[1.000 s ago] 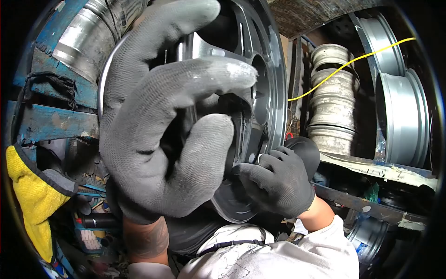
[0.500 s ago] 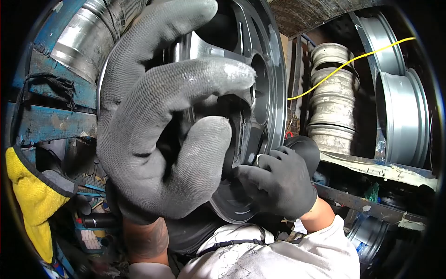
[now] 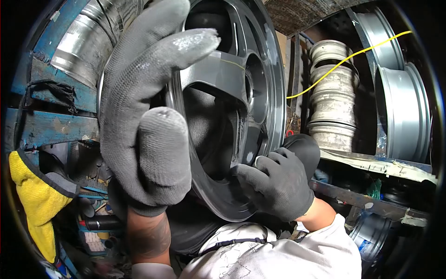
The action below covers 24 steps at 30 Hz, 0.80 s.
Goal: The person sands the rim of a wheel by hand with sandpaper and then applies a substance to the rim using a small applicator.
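Note:
A dark grey alloy wheel rim (image 3: pixel 216 74) stands tilted in front of my lap, with its spokes and centre opening showing. My left hand (image 3: pixel 134 116), in a grey coated glove, is raised close to the camera over the rim's left side. Its fingers are stretched and slightly bent, nothing is between them, and pale dust marks one fingertip. At the rim's lower right edge, my gloved right hand (image 3: pixel 281 186) has its fingers curled onto the metal. A small white spot shows by its index finger.
Stacked worn rims (image 3: pixel 332 97) and silver rims (image 3: pixel 404 111) fill a rack on the right, crossed by a yellow hose (image 3: pixel 346 63). On the left are a blue metal frame (image 3: pixel 55 128), a yellow cloth (image 3: pixel 39 200) and a bare metal rim (image 3: pixel 81 44).
My left hand has moved left, away from the spokes, and its fingers have straightened a little, uncovering more of the wheel rim. My right hand stays at the lower right edge.

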Each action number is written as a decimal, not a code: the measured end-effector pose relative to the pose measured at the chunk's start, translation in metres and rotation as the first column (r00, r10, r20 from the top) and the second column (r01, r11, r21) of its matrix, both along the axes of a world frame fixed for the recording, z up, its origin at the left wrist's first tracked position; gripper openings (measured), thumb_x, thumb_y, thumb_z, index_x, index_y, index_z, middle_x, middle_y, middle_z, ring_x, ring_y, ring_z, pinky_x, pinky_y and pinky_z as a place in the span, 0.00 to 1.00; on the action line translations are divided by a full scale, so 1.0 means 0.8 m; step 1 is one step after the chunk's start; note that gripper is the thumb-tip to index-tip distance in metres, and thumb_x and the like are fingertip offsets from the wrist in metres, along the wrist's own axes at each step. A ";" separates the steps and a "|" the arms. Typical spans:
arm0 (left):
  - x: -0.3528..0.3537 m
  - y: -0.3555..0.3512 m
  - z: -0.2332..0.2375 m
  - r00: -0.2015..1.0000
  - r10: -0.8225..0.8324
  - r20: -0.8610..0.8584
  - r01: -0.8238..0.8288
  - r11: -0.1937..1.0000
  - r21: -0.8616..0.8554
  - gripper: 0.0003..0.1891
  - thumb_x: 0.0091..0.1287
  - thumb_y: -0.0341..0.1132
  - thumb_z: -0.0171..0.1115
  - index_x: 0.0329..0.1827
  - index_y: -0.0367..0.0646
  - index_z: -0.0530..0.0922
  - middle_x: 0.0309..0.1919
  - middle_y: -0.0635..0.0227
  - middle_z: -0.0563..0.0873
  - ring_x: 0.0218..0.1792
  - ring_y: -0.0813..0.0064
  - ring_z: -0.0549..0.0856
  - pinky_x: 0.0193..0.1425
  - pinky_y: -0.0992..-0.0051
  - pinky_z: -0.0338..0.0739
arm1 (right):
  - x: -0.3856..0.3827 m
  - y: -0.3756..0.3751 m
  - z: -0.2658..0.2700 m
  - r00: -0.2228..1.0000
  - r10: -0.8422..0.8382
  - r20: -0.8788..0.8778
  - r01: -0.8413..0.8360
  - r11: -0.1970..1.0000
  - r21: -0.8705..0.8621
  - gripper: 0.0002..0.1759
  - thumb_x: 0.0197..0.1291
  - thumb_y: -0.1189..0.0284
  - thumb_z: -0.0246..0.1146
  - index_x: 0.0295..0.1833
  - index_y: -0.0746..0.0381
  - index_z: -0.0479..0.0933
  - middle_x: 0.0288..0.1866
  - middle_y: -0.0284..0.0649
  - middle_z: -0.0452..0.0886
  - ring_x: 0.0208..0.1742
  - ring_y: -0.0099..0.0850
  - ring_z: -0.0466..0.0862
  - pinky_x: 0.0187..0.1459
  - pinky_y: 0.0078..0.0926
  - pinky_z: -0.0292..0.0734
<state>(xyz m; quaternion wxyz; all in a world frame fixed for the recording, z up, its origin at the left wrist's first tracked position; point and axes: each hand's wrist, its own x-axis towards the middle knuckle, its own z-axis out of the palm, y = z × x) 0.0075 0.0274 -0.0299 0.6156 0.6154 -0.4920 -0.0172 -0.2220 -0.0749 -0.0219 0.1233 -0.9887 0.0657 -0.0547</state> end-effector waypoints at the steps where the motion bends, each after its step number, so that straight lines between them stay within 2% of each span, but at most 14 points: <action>1: -0.004 0.007 -0.007 0.999 0.043 -0.024 -0.042 0.998 0.036 0.36 0.78 0.63 0.46 0.63 0.35 0.81 0.71 0.50 0.76 0.73 0.58 0.75 0.79 0.61 0.68 | 0.003 -0.002 0.001 1.000 0.007 0.002 -0.007 1.000 -0.015 0.15 0.50 0.71 0.72 0.46 0.56 0.83 0.30 0.35 0.75 0.30 0.34 0.79 0.35 0.36 0.72; 2: -0.007 0.013 -0.014 0.995 0.085 -0.047 -0.081 0.994 0.074 0.33 0.79 0.58 0.48 0.64 0.34 0.80 0.69 0.51 0.77 0.71 0.59 0.77 0.77 0.63 0.69 | 0.004 -0.004 0.002 1.000 0.012 0.001 -0.012 0.999 -0.033 0.14 0.50 0.71 0.71 0.45 0.56 0.83 0.30 0.35 0.75 0.31 0.34 0.79 0.35 0.35 0.72; 3: -0.014 0.033 -0.044 0.987 0.142 -0.075 -0.133 0.984 0.118 0.27 0.79 0.50 0.49 0.64 0.33 0.80 0.65 0.52 0.81 0.66 0.61 0.80 0.74 0.65 0.71 | 0.004 -0.007 0.003 1.000 0.017 -0.007 -0.017 0.999 -0.040 0.14 0.50 0.71 0.71 0.45 0.57 0.83 0.30 0.35 0.75 0.31 0.34 0.79 0.35 0.35 0.72; 5: -0.020 0.033 -0.046 0.981 0.161 -0.106 -0.157 0.987 0.040 0.22 0.80 0.41 0.50 0.65 0.32 0.79 0.61 0.53 0.84 0.63 0.62 0.82 0.72 0.67 0.72 | 0.004 -0.010 0.000 0.999 0.030 -0.020 -0.031 0.998 -0.050 0.14 0.50 0.70 0.71 0.44 0.57 0.83 0.30 0.35 0.75 0.31 0.34 0.79 0.36 0.35 0.72; 6: -0.023 0.016 -0.019 0.987 0.122 -0.106 -0.131 0.988 -0.082 0.22 0.81 0.41 0.50 0.65 0.32 0.79 0.61 0.53 0.84 0.63 0.62 0.82 0.72 0.66 0.72 | 0.003 -0.009 0.001 0.999 0.030 -0.024 -0.031 0.999 -0.020 0.14 0.50 0.70 0.71 0.44 0.57 0.83 0.30 0.35 0.75 0.31 0.33 0.79 0.36 0.35 0.72; 9: 0.017 -0.006 -0.033 0.983 0.065 0.172 -0.032 0.982 -0.187 0.25 0.81 0.44 0.45 0.65 0.32 0.79 0.64 0.50 0.82 0.67 0.57 0.80 0.76 0.62 0.68 | -0.001 -0.006 0.003 0.999 0.022 -0.029 -0.022 1.000 0.020 0.13 0.49 0.71 0.70 0.44 0.56 0.83 0.30 0.35 0.75 0.32 0.33 0.80 0.36 0.35 0.71; 13: 0.007 -0.022 -0.018 0.974 0.153 0.167 -0.114 0.968 -0.224 0.27 0.80 0.44 0.42 0.65 0.31 0.79 0.70 0.46 0.78 0.72 0.54 0.76 0.79 0.59 0.65 | -0.004 -0.005 -0.001 0.999 0.011 -0.037 -0.010 1.000 0.006 0.16 0.48 0.72 0.73 0.47 0.54 0.84 0.31 0.34 0.77 0.32 0.34 0.81 0.35 0.35 0.72; 15: 0.015 -0.008 -0.018 0.971 0.107 0.214 -0.067 0.980 -0.188 0.26 0.80 0.43 0.42 0.65 0.31 0.79 0.71 0.45 0.77 0.73 0.54 0.75 0.80 0.59 0.64 | -0.002 -0.005 0.000 0.999 0.010 -0.036 -0.008 0.999 0.040 0.18 0.48 0.73 0.74 0.48 0.54 0.85 0.31 0.34 0.78 0.31 0.35 0.80 0.35 0.36 0.72; 17: 0.010 -0.005 -0.018 0.983 0.068 0.171 -0.038 0.984 -0.172 0.27 0.79 0.43 0.42 0.67 0.32 0.78 0.73 0.46 0.74 0.74 0.54 0.74 0.80 0.59 0.64 | 0.003 -0.013 0.000 1.000 -0.020 -0.018 0.022 0.997 0.070 0.17 0.48 0.72 0.74 0.48 0.53 0.85 0.30 0.34 0.77 0.31 0.35 0.80 0.35 0.36 0.72; 18: 0.004 -0.006 -0.020 0.992 0.055 0.110 -0.035 0.984 -0.174 0.27 0.79 0.44 0.42 0.68 0.32 0.76 0.74 0.47 0.72 0.75 0.55 0.73 0.81 0.59 0.65 | -0.001 -0.011 -0.006 1.000 0.003 -0.017 -0.003 1.000 -0.012 0.18 0.49 0.71 0.73 0.48 0.53 0.85 0.29 0.33 0.76 0.30 0.35 0.79 0.35 0.35 0.72; 20: 0.014 -0.008 -0.025 0.986 0.029 0.162 0.004 0.980 -0.198 0.27 0.78 0.43 0.42 0.67 0.32 0.77 0.74 0.47 0.72 0.74 0.55 0.74 0.80 0.59 0.66 | -0.005 -0.004 -0.004 1.000 0.007 -0.010 -0.007 1.000 0.022 0.15 0.50 0.70 0.71 0.46 0.54 0.83 0.31 0.35 0.77 0.32 0.35 0.81 0.36 0.36 0.72; 21: 0.034 -0.011 -0.027 0.963 0.016 0.269 0.044 0.975 -0.216 0.26 0.79 0.42 0.42 0.66 0.31 0.78 0.72 0.45 0.74 0.73 0.55 0.75 0.80 0.59 0.66 | -0.006 -0.002 -0.003 1.000 0.013 -0.009 -0.013 0.999 0.039 0.13 0.50 0.70 0.70 0.44 0.54 0.82 0.32 0.35 0.78 0.32 0.34 0.82 0.36 0.36 0.72; 23: 0.036 -0.012 -0.032 0.958 -0.002 0.286 0.077 0.966 -0.249 0.25 0.79 0.40 0.41 0.64 0.30 0.79 0.70 0.44 0.77 0.72 0.54 0.76 0.79 0.59 0.67 | -0.002 -0.014 0.004 1.000 0.001 0.001 -0.001 0.999 0.040 0.14 0.51 0.71 0.71 0.46 0.54 0.83 0.31 0.35 0.77 0.31 0.34 0.81 0.35 0.36 0.72; 24: 0.021 -0.014 -0.027 0.980 -0.013 0.201 0.067 0.962 -0.265 0.25 0.79 0.40 0.41 0.64 0.29 0.79 0.70 0.43 0.77 0.72 0.54 0.76 0.78 0.59 0.67 | 0.001 -0.019 0.008 1.000 -0.006 0.010 0.006 0.999 0.039 0.15 0.51 0.72 0.71 0.47 0.54 0.83 0.30 0.35 0.77 0.31 0.34 0.81 0.35 0.36 0.72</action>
